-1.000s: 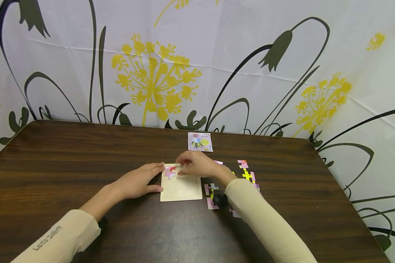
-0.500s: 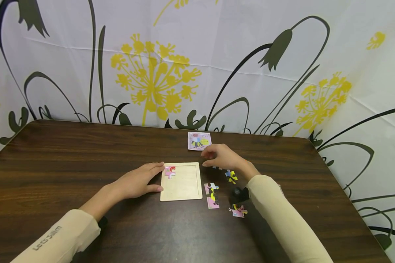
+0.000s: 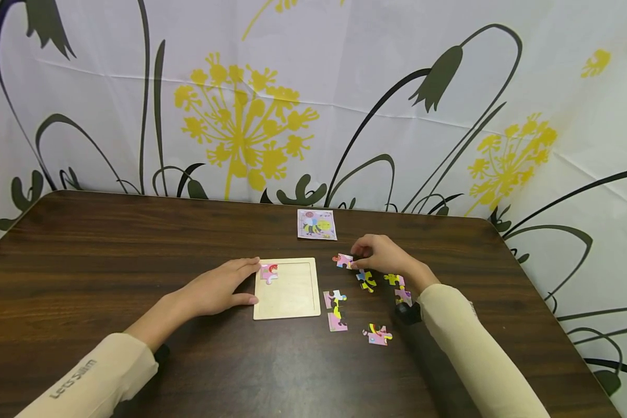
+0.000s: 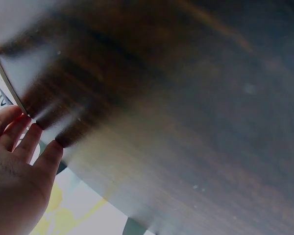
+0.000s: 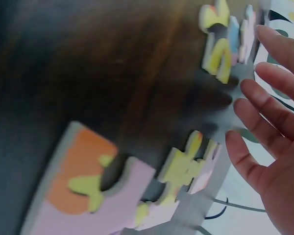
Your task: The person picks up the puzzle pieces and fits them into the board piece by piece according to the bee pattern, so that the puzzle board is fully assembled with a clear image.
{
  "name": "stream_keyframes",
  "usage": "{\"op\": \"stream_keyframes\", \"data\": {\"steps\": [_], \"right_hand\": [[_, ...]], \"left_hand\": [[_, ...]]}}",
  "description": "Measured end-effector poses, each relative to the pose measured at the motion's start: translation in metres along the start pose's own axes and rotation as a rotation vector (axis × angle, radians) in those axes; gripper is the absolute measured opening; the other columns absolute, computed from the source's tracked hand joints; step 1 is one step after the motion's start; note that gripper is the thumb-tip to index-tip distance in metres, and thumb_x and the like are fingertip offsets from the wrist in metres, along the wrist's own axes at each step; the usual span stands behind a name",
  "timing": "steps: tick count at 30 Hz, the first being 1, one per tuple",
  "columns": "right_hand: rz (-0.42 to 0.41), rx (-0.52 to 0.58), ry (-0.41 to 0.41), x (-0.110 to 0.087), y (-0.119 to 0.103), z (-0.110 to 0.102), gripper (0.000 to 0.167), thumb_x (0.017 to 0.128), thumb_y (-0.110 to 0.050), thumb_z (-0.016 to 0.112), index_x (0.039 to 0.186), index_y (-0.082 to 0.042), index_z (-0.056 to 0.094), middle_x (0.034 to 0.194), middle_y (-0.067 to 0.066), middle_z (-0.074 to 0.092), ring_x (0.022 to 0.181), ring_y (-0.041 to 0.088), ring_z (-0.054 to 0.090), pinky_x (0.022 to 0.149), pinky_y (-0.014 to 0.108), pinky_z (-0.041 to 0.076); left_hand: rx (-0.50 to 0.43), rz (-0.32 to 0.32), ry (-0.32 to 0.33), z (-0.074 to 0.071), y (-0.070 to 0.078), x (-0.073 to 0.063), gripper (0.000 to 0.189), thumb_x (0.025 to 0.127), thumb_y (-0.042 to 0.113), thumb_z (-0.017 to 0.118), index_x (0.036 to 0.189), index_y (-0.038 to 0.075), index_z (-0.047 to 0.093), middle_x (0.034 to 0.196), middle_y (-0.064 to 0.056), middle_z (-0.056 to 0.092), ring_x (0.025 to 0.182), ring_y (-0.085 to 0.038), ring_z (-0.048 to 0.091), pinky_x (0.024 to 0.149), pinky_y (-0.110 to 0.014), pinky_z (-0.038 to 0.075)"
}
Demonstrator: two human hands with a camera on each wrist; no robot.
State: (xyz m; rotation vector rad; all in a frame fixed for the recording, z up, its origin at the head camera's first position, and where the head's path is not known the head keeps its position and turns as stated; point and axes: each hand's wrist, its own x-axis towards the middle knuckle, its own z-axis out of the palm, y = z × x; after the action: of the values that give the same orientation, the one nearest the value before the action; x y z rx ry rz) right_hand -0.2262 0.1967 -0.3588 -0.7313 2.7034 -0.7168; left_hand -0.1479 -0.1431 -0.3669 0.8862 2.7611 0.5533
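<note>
In the head view a square wooden puzzle board [image 3: 288, 296] lies flat on the table. One pink-and-red puzzle piece [image 3: 269, 273] sits in its upper left corner. Along the board's left edge rests my left hand [image 3: 222, 288], fingers extended and thumb spread; the left wrist view shows its fingertips [image 4: 49, 152] by the edge. Farther right, my right hand [image 3: 384, 255] reaches over the loose pieces, fingertips right at a pink piece with a red patch [image 3: 342, 260]. The right wrist view shows the fingers [image 5: 257, 120] spread, and a blue-and-yellow piece [image 5: 218, 61] lies near them.
Several loose pieces lie right of the board, among them a pink-and-yellow one [image 3: 378, 335] and a pink one with yellow and black [image 3: 337, 320]. A bee picture card [image 3: 316, 224] lies behind the board. A patterned cloth [image 3: 345, 104] hangs behind the table.
My right hand has moved right, from over the board to the loose pieces, uncovering the board's upper right part. My left hand stays at the board's left edge.
</note>
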Motion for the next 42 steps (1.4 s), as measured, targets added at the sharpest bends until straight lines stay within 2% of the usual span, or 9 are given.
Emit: {"op": "stream_keyframes", "data": {"steps": [6, 18, 27, 36, 42], "right_hand": [[0.010, 0.003, 0.034, -0.003, 0.002, 0.005, 0.023, 0.079, -0.019, 0.073, 0.096, -0.005, 0.065, 0.092, 0.005, 0.058, 0.081, 0.019, 0.050, 0.071, 0.032, 0.044], [-0.051, -0.048, 0.081, -0.002, 0.000, 0.011, 0.025, 0.078, -0.018, 0.074, 0.095, -0.003, 0.065, 0.089, 0.005, 0.056, 0.079, 0.019, 0.049, 0.069, 0.030, 0.042], [-0.059, -0.055, 0.079, -0.003, -0.001, 0.011, 0.019, 0.079, -0.016, 0.072, 0.093, -0.005, 0.065, 0.089, 0.004, 0.055, 0.081, 0.019, 0.049, 0.071, 0.032, 0.041], [-0.107, -0.115, 0.085, -0.002, 0.000, 0.012, 0.017, 0.080, -0.016, 0.072, 0.090, -0.005, 0.065, 0.087, 0.003, 0.055, 0.079, 0.018, 0.049, 0.071, 0.033, 0.041], [-0.108, -0.137, 0.069, -0.003, -0.001, 0.012, 0.017, 0.080, -0.017, 0.071, 0.090, -0.005, 0.064, 0.088, 0.003, 0.055, 0.081, 0.019, 0.048, 0.074, 0.036, 0.039]], "left_hand": [[0.007, 0.001, -0.003, 0.000, 0.000, 0.000, 0.067, 0.086, 0.034, 0.063, 0.135, -0.004, 0.040, 0.139, -0.021, 0.036, 0.127, -0.037, 0.033, 0.098, -0.051, 0.032], [0.005, -0.004, -0.008, -0.002, 0.002, 0.000, 0.066, 0.086, 0.034, 0.063, 0.134, -0.004, 0.040, 0.139, -0.021, 0.036, 0.127, -0.037, 0.033, 0.097, -0.051, 0.032], [0.002, -0.002, -0.004, -0.002, 0.002, -0.001, 0.066, 0.085, 0.034, 0.063, 0.134, -0.004, 0.040, 0.139, -0.021, 0.036, 0.126, -0.037, 0.034, 0.097, -0.051, 0.032], [0.000, -0.009, -0.013, -0.001, 0.002, 0.000, 0.067, 0.085, 0.034, 0.063, 0.134, -0.004, 0.040, 0.140, -0.020, 0.035, 0.127, -0.038, 0.033, 0.098, -0.051, 0.032], [-0.001, -0.015, -0.015, 0.000, 0.001, 0.000, 0.067, 0.085, 0.034, 0.063, 0.135, -0.004, 0.039, 0.140, -0.020, 0.035, 0.127, -0.037, 0.033, 0.098, -0.051, 0.031]]}}
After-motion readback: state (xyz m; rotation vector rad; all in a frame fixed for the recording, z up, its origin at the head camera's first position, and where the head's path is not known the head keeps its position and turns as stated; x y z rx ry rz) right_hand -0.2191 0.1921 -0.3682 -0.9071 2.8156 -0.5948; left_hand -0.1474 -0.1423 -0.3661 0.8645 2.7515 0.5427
